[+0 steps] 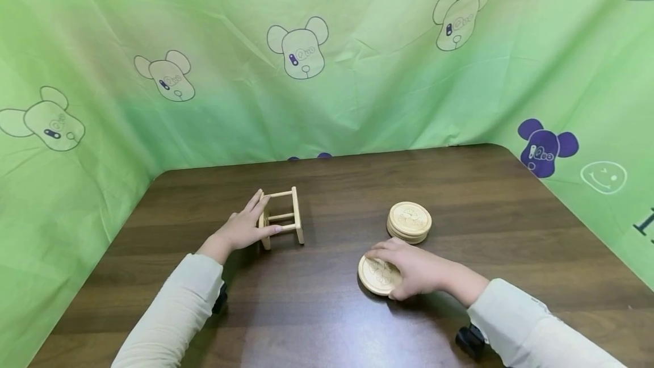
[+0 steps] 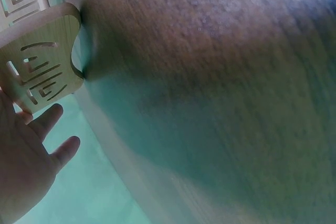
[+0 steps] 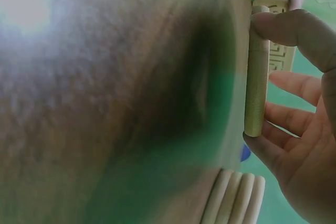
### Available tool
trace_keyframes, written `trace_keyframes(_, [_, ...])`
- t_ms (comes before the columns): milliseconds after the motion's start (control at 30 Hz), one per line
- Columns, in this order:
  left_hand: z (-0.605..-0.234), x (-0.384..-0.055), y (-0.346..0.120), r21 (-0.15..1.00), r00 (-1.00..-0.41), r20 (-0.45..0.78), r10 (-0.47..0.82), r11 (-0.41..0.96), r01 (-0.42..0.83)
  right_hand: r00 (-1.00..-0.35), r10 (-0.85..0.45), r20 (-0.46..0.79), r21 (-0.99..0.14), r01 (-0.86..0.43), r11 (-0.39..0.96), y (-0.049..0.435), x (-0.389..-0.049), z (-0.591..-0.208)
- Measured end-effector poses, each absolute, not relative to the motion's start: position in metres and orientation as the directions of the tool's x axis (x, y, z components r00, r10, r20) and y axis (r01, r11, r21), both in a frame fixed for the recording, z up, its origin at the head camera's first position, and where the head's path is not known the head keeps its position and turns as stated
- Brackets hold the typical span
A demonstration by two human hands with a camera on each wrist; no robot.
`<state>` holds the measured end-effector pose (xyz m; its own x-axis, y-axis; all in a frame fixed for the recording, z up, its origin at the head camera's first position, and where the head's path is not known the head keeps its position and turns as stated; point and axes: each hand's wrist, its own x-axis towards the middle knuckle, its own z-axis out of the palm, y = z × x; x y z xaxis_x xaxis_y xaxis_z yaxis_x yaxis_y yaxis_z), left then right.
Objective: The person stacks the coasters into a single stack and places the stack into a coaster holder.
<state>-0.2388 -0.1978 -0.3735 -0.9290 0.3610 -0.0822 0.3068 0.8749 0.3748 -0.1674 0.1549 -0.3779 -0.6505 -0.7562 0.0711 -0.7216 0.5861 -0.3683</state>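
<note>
My left hand (image 1: 241, 230) grips a small wooden rack (image 1: 298, 214) on the left half of the table, its thumb across the near side and its fingers along the left side. Cut-out line patterns mark the rack's end panel (image 2: 50, 61) in the left wrist view. With thumb and fingers at opposite edges, my right hand (image 1: 416, 268) holds a round wooden coaster (image 1: 377, 275) flat, its carved face up. The right wrist view gives this coaster (image 3: 256, 77) edge-on; whether it touches the table is hard to tell. Just beyond stands a stack of similar coasters (image 1: 410, 220).
A brown wood-grain table (image 1: 327, 311) extends under everything, with bare surface between the rack and the coasters. Green cloth (image 1: 357, 90) printed with bear heads hangs behind it and along both sides. Light glares off the near middle of the tabletop.
</note>
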Motion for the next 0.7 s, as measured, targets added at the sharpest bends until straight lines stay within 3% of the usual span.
trace_keyframes(700, [-0.374, -0.240, -0.198, 0.378, -0.930, -0.083, 0.359, 0.875, 0.304, -0.711, -0.692, 0.123, -0.383, -0.677, 0.628, 0.176, -0.177, -0.359])
